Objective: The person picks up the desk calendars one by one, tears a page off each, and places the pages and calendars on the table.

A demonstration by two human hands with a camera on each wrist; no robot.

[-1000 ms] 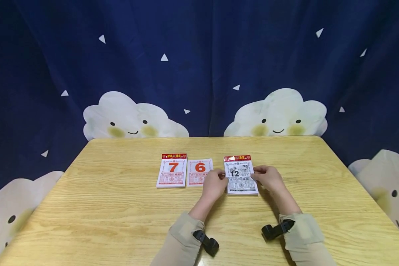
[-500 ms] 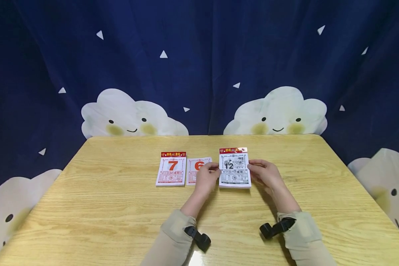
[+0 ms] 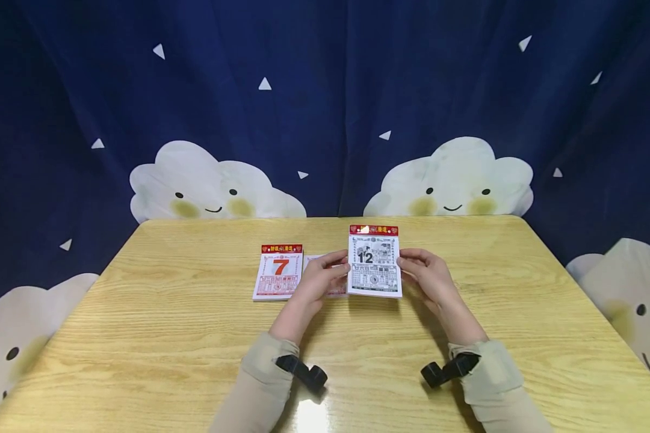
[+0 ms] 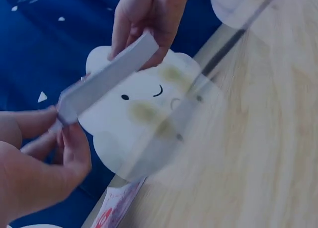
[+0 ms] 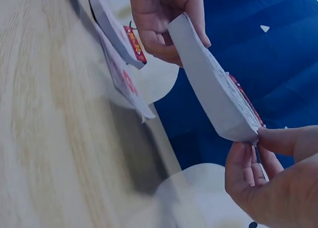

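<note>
A tear-off calendar (image 3: 375, 264) with a red top strip and a black 12 is held up off the table between two hands. The left hand (image 3: 316, 279) pinches its left edge, thumb in front and fingers behind. On its right edge the right hand (image 3: 430, 276) has the same kind of grip. Both wrist views show the thick white bottom edge of the pad (image 4: 107, 79), tilted and clear of the wood. A second calendar (image 3: 278, 273) with a red 7 lies at left. Beside it, a loose sheet (image 5: 124, 79) with a red number is mostly covered by the left hand in the head view.
A light wooden table (image 3: 157, 337) spans the view. Behind it hangs a dark blue curtain (image 3: 325, 108) with smiling clouds and white triangles. A black wrist camera (image 3: 303, 373) is strapped over the left sleeve, and another black camera (image 3: 446, 370) over the right one.
The calendar with the 12 has come up off the table and shifted slightly left, held in both hands. The left hand moved left and now covers most of the sheet with the 6.
</note>
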